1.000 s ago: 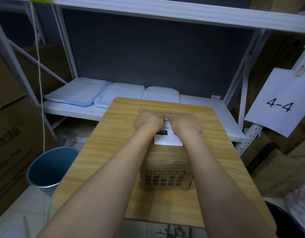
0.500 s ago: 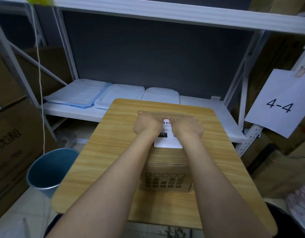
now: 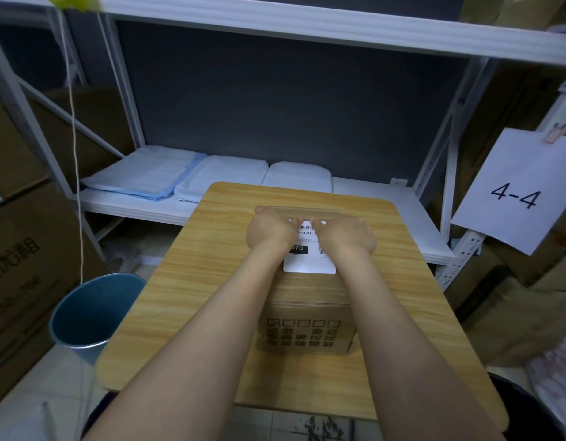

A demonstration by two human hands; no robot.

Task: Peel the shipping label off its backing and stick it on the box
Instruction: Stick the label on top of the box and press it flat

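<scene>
A brown cardboard box (image 3: 307, 326) with black print on its near side stands on the wooden table (image 3: 192, 281). A white shipping label (image 3: 308, 261) with a barcode and "070" lies flat on the box top. My left hand (image 3: 269, 232) and my right hand (image 3: 348, 233) rest palm down on the label's far half, fingertips nearly meeting at its far edge. Neither hand grips anything. The far part of the label is hidden under the hands. No backing sheet is visible.
A blue bin (image 3: 94, 313) stands on the floor left of the table. Behind the table a white shelf (image 3: 386, 205) holds folded light-blue cloths (image 3: 154, 175). A paper sign "4-4" (image 3: 514, 192) hangs at the right. Cardboard cartons (image 3: 17, 265) stand at the left.
Both hands have slid slightly apart across the label, so more of its barcode shows between them. The box has not moved.
</scene>
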